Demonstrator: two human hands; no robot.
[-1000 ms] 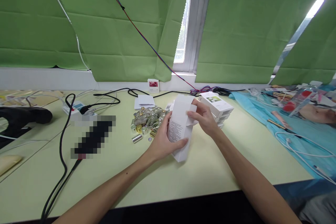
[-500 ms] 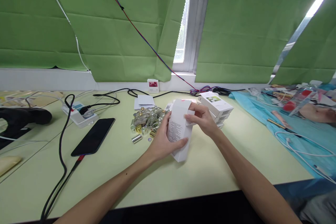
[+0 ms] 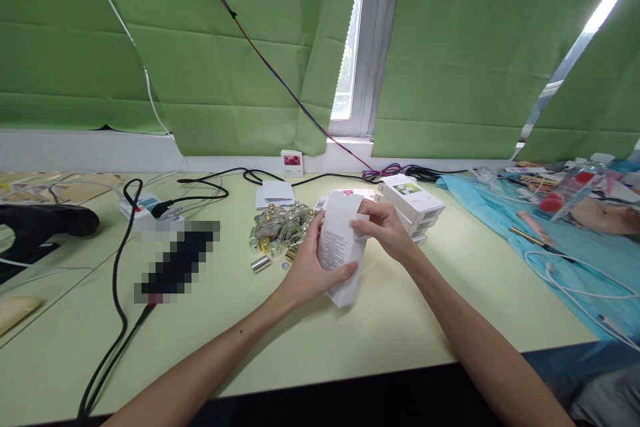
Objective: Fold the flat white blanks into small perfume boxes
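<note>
A white carton [image 3: 338, 240] with small print on its side stands tilted between my hands above the table. My left hand [image 3: 313, 263] is wrapped round its lower part, thumb across the near side. With fingers closed at the top right edge, my right hand [image 3: 383, 223] pinches a flap there; its fingertips are partly hidden behind the carton. Just left of the carton lies a heap of clear glass bottles [image 3: 283, 223]. Gold and silver caps lie around them, among them a silver cap [image 3: 261, 263] on its side.
White boxes [image 3: 413, 197] are stacked behind my right hand. Folded white paper [image 3: 276, 193] and a small box [image 3: 291, 163] stand further back. A blurred-out dark device [image 3: 180, 263] with black cables lies left. Blue plastic sheeting [image 3: 500, 227] with assorted items covers the right side.
The carton has shifted very slightly in my hands, and its top flap leans a little differently. Both hands keep almost the same hold.
</note>
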